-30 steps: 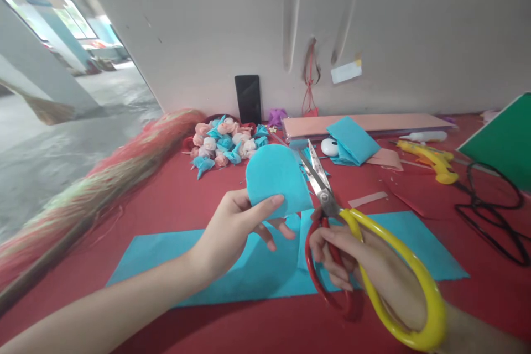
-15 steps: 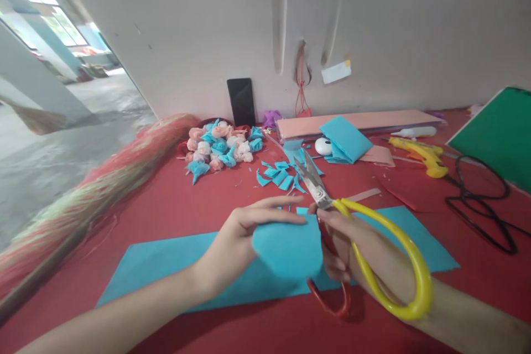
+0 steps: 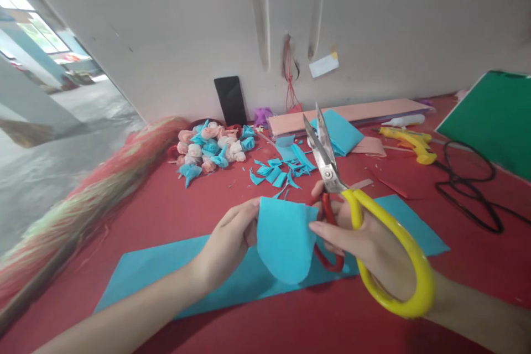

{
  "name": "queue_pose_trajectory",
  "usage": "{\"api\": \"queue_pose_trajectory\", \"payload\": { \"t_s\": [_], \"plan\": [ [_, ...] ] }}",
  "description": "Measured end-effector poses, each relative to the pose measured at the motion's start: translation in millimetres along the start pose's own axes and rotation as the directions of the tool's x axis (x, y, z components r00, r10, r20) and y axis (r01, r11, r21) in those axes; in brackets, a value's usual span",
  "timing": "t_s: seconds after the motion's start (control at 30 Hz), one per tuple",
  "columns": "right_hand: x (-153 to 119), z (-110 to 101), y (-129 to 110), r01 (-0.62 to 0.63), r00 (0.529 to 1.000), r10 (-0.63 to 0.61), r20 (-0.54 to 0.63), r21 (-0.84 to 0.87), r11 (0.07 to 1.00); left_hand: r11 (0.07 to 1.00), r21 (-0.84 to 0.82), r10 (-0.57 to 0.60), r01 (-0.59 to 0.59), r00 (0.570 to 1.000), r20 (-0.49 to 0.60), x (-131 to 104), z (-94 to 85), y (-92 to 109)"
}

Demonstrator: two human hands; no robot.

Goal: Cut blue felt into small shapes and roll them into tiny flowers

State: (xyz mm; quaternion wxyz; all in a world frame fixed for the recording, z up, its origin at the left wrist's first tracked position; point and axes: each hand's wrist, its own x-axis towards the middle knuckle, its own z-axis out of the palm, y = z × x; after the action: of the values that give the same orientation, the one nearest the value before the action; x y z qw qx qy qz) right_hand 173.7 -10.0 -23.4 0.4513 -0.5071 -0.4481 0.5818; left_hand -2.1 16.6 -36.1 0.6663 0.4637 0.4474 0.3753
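Observation:
Between both hands hangs a blue crepe paper piece (image 3: 286,243) with a rounded lower edge. My left hand (image 3: 230,238) pinches its upper left corner, fingers closed. My right hand (image 3: 352,238) grips its upper right edge with thumb and fingers. Through that same right hand run scissors (image 3: 329,171) with one yellow and one red handle, their blades pointing up and slightly parted. Below the hands a long blue crepe paper strip (image 3: 153,265) lies flat on the red tabletop (image 3: 265,326). Small blue paper scraps (image 3: 277,171) are scattered just beyond.
Paper flowers (image 3: 211,146) are heaped at the back left, near a leaning phone (image 3: 231,100). Folded blue paper (image 3: 338,133) lies behind the scissors. To the right are a yellow glue gun (image 3: 410,142), its black cord (image 3: 468,182) and a green board (image 3: 493,121). Fringed strands (image 3: 112,177) line the left edge.
The paper piece has turned upright, its rounded edge now facing down. My left fingers have shifted to its upper left corner. The scissors have swung more upright, and the view has shifted slightly.

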Motion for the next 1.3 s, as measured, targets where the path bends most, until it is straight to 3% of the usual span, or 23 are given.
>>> {"api": "queue_pose_trajectory", "payload": {
  "t_s": [0.13,0.27,0.47,0.87,1.17,1.3],
  "plan": [
    [2,-7,3,0.078,0.997,-0.078,0.018,-0.028,0.997,0.999,-0.021,0.044,-0.045,0.998,-0.039,1,-0.6,-3],
    [8,-10,7,0.087,0.996,-0.086,0.024,-0.044,0.995,0.995,0.009,0.103,-0.103,0.995,-0.011,-3,0.8,-3],
    [12,-12,4,0.083,0.997,-0.083,0.008,-0.021,0.996,0.999,0.037,0.024,-0.029,0.989,0.144,-4,-1.5,-3],
    [6,-13,-9,0.07,0.998,-0.07,0.005,0.051,0.996,1.0,0.008,-0.021,0.02,0.99,0.142,-2,1.2,-4],
    [5,-9,-4,0.07,0.997,-0.068,-0.024,0.092,0.993,0.991,0.126,-0.087,0.043,0.924,0.372,-6,3.3,-13],
    [4,-9,-2,0.088,0.996,-0.086,-0.027,0.093,0.992,0.987,0.159,-0.051,-0.012,0.922,0.383,-8,4.5,-15]
  ]
}}
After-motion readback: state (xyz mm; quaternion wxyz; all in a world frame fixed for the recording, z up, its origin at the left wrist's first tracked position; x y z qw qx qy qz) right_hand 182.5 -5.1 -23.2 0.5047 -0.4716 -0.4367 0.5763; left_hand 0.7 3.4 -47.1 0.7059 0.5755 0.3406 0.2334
